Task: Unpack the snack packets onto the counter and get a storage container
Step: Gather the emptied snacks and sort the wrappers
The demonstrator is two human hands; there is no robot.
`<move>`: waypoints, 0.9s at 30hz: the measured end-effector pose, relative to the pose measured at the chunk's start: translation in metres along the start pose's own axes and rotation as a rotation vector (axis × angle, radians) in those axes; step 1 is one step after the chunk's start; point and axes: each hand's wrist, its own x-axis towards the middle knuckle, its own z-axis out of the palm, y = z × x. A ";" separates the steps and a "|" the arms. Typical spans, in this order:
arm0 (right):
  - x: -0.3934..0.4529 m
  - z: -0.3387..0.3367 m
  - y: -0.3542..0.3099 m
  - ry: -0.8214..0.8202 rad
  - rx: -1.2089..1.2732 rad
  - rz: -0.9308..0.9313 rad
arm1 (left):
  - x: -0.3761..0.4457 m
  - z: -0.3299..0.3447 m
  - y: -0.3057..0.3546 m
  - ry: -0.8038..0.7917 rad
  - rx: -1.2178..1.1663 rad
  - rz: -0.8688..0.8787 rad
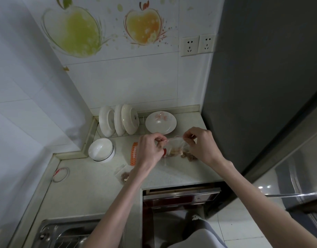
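Observation:
A clear plastic bag (175, 145) with brown snack pieces in its bottom hangs just above the pale counter (100, 178). My left hand (148, 151) pinches the bag's top edge on the left side. My right hand (200, 144) pinches the same edge on the right, so the mouth is stretched between them. An orange patterned packet (134, 153) lies flat on the counter, partly hidden under my left hand. A small clear packet with brown contents (124, 174) lies nearer the counter's front edge, by my left wrist.
A white bowl (101, 149) stands left of the packets. Plates lean in a rack (118, 120) at the back, beside a flowered plate (161, 122). A rubber band (61, 174) lies at left. A sink (64, 233) is at the lower left, a dark fridge (261, 86) at right.

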 end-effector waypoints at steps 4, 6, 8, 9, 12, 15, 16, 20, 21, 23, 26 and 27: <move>-0.001 0.003 0.002 -0.024 0.048 0.036 | 0.001 0.000 -0.001 -0.081 -0.015 -0.035; -0.002 0.005 0.003 -0.012 0.044 0.037 | 0.001 0.001 -0.003 -0.120 -0.010 -0.030; -0.002 0.006 0.003 -0.006 0.034 0.034 | -0.001 0.003 -0.003 -0.147 0.012 -0.015; -0.002 0.006 0.003 -0.007 0.033 0.033 | -0.001 0.003 -0.003 -0.152 0.022 -0.007; -0.001 0.006 0.002 -0.005 0.035 0.014 | -0.001 0.004 -0.004 -0.128 0.020 0.008; 0.001 0.007 0.002 0.008 0.041 -0.016 | -0.001 0.005 -0.005 -0.106 0.004 0.028; 0.001 0.008 0.001 0.010 0.043 -0.024 | 0.000 0.005 -0.006 -0.107 0.001 0.035; 0.003 0.010 0.000 0.019 0.035 -0.043 | -0.001 0.006 -0.008 -0.124 -0.015 0.053; 0.004 0.011 -0.001 0.024 0.033 -0.048 | -0.001 0.007 -0.009 -0.126 -0.018 0.052; 0.004 0.013 -0.003 0.034 0.030 -0.059 | -0.002 0.007 -0.010 -0.116 -0.022 0.055; 0.002 0.015 -0.004 0.033 0.052 -0.081 | -0.003 0.007 -0.010 -0.075 -0.018 0.090; 0.002 0.016 -0.004 0.027 0.060 -0.090 | -0.003 0.006 -0.010 -0.071 -0.012 0.103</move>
